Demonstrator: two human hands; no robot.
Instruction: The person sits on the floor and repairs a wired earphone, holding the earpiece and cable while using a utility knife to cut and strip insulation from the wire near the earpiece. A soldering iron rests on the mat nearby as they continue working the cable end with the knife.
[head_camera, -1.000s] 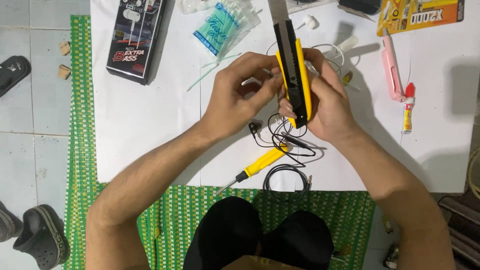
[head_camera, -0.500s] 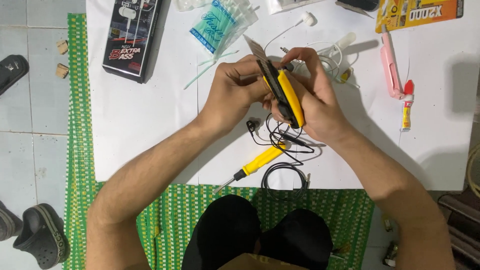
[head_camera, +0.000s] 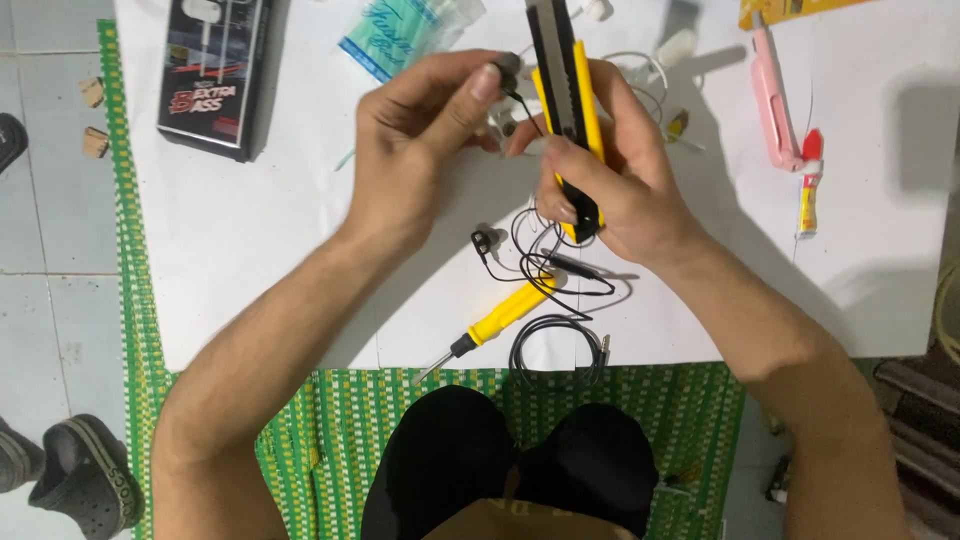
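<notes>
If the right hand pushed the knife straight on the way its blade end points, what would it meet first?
Hedged, since height is unclear: the right hand aims the yellow knife toward the top edge. The blade end is already cut off there; only white sheet shows near it.

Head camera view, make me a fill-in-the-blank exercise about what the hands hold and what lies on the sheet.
1. The right hand grips a utility knife whose body is black and ____.
2. The left hand pinches a small black ____.
3. The yellow-handled screwdriver lies on the white sheet beside a coil of ____ cable.

Missing words: yellow; earbud; black
</notes>
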